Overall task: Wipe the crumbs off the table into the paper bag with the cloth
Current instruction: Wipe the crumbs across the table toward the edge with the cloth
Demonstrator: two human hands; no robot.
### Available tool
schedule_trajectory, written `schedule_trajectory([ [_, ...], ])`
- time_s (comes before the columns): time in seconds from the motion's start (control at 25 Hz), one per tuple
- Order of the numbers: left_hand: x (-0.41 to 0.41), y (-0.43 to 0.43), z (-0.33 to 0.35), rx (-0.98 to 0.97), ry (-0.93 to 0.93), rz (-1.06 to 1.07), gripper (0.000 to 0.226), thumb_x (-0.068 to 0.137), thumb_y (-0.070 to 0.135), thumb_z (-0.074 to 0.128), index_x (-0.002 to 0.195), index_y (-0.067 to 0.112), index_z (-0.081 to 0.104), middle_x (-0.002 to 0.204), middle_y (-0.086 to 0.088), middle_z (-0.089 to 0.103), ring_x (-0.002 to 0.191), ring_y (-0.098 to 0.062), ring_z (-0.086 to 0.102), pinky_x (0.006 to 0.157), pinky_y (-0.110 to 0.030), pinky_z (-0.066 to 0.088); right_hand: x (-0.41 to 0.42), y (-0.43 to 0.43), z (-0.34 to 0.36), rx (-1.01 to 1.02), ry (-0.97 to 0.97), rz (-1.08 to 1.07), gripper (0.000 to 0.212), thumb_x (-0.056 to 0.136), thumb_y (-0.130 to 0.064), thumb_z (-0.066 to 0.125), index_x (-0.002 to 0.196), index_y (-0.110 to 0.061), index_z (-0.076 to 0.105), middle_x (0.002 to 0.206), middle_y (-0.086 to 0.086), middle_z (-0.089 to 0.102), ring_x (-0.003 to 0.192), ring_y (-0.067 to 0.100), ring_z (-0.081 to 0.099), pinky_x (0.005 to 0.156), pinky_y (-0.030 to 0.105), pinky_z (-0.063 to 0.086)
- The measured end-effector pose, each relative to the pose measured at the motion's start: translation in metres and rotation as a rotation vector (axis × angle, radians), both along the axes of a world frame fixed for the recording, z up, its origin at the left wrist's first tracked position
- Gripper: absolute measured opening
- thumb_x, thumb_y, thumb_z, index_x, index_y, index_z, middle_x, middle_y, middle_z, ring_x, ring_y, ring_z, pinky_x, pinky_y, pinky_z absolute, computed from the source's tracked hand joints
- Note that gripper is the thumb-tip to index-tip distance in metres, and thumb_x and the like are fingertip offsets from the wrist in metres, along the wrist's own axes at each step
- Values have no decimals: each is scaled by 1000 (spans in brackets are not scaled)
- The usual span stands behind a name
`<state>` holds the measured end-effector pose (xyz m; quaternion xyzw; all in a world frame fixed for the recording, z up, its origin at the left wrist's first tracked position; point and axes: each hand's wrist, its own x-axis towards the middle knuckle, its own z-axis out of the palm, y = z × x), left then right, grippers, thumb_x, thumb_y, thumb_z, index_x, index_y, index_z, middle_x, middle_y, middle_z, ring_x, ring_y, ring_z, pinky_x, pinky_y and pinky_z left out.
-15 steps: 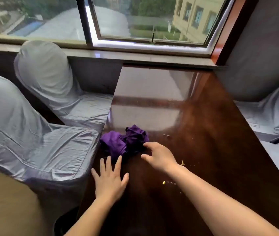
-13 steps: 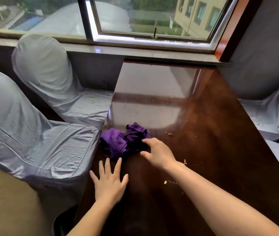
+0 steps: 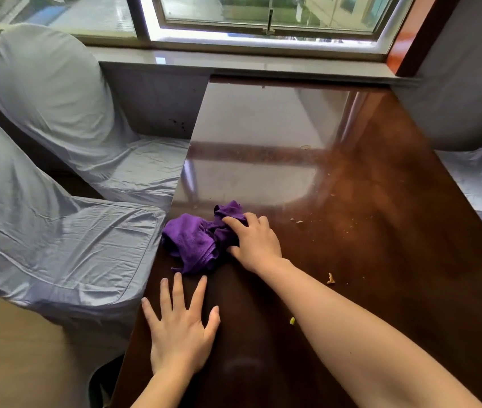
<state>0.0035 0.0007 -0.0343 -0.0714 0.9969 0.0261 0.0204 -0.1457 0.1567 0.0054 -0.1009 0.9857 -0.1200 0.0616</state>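
- Gathering the purple cloth [image 3: 197, 244] is the step you look to be on; it lies bunched at the left edge of the dark table [image 3: 381, 290], close to the nearer covered chair [image 3: 57, 231].
- Watch that edge: the cloth partly overhangs it, so a push to the left instead of a lift could send it onto the chair seat.
- No paper bag is in view, so sweeping now risks sending crumbs to the floor or onto the chairs; you will need the bag at the table edge first.
- The crumbs [image 3: 330, 278] are scattered widely to the right of your arm, some small ones far up near the glare; a hurried pass with a balled-up cloth would likely skip over them or flick them apart.
- Your right forearm crosses just beside the small yellow bit [image 3: 292, 320]; dragging the arm back could smear or scatter it.
- Your right hand [image 3: 256, 242] rests on the right part of the cloth, fingers curled down into the fabric, thumb at its near side; whether the grip is fully closed I cannot tell.
- Your left hand [image 3: 181, 334] lies flat on the table with fingers spread, holding nothing, its fingertips just short of the cloth.
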Motion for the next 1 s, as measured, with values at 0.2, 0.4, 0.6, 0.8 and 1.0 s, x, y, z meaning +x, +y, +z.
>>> schedule_trajectory([
  [0.2, 0, 1, -2, 38, 30, 7, 69, 78, 62, 27, 142, 38, 36, 152, -13, 34, 143, -34, 20, 109, -67, 14, 8, 23, 17, -283, 76, -102, 37, 84, -20, 62, 118, -33, 56, 111, 10, 62, 104, 34, 54, 88, 41, 50],
  [0.4, -1, 0, -9, 44, 38, 22, 69, 77, 66, 27, 142, 43, 33, 153, -10, 30, 144, -31, 16, 108, -65, 13, 81, 137, 38, -1553, -94, -328, 36, 78, -9, 73, 109, -24, 65, 118, 15, 70, 103, 30, 70, 84, 44, 57],
  [0.6, -2, 0, -12, 47, 33, 37, 69, 77, 66, 27, 142, 44, 31, 154, -9, 28, 144, -29, 13, 108, -64, 10, 114, 268, 45, -1936, -143, -550, 45, 98, -26, 52, 140, -9, 50, 141, 18, 58, 130, 42, 55, 106, 55, 46],
  [0.8, 0, 0, -13, 24, 37, 27, 69, 78, 67, 25, 143, 43, 28, 154, -10, 26, 144, -30, 12, 108, -64, 12, 85, 272, 13, -790, 160, -789, 14, 88, -12, 62, 93, -24, 67, 96, 6, 69, 96, 33, 65, 81, 40, 51],
  [1.0, 1, 0, -12, 35, 35, 29, 69, 80, 67, 19, 145, 44, 21, 156, -10, 23, 145, -29, 7, 109, -64, 10, 80, 236, -2, -255, 147, -704, 25, 85, -33, 61, 109, -28, 65, 109, 9, 64, 98, 37, 62, 76, 35, 47],
])
